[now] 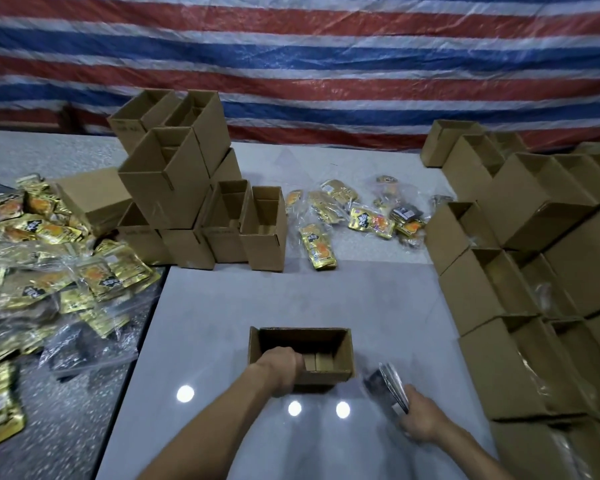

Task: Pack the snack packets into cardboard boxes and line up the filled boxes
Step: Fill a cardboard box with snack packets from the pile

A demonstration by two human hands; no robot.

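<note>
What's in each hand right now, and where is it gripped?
The right hand grips a blurred packet bundle by its near end; the left hand holds the open box at its near-left rim.

An open box (300, 355) sits at the table's (222, 323) front, a packet bundle (385, 386) just right. Behind stand stacked boxes (174, 188), loose packets (361, 213) beside them; packet heap (49, 265) far left, box rows (534, 271) right.

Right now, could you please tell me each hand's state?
Left hand: holding the open box by its near wall.
Right hand: holding a stack of packets.

Striped tarp (326, 64) behind glossy grey table (222, 306)
</note>
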